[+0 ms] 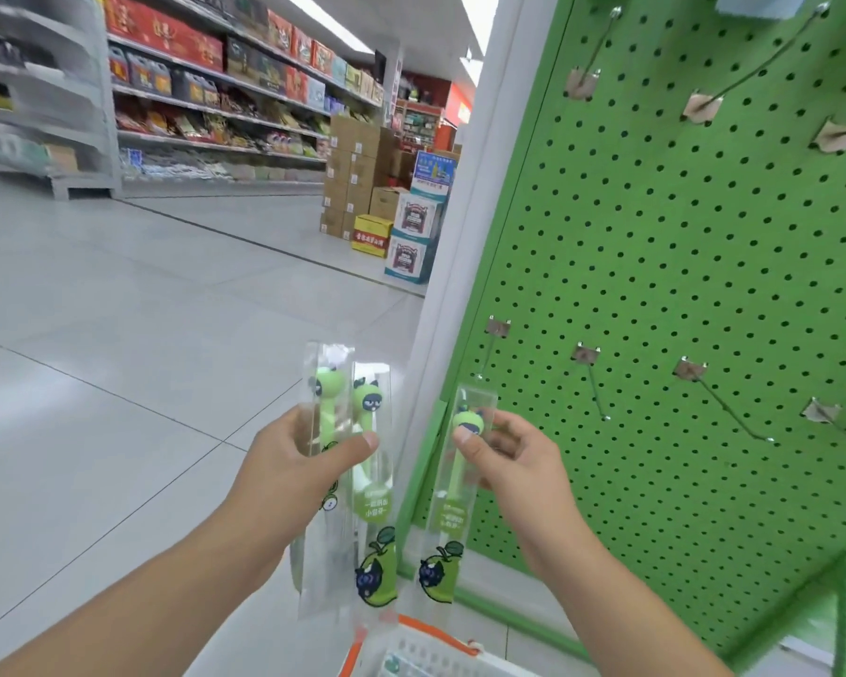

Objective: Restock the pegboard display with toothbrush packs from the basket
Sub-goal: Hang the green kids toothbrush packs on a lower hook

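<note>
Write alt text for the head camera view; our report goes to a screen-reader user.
A person's left hand holds two clear toothbrush packs and the right hand holds one pack, upright before a green pegboard whose visible hooks hang empty. A basket sits below; stocked store shelves line the aisle behind.

Two hands are showing: the left hand (294, 452) is pinching two toothbrush packs (357, 481) side by side between thumb and fingers, and the right hand (514, 461) is gripping one single pack (448, 510) between thumb and fingertips, making three packs in all. Beyond the right fingers, one green pegboard (655, 266) is carrying seven bare hooks (719, 398): three are sitting in the upper row and four in the lower row. Below the packs, one white basket (426, 652) is peeking in.
</note>
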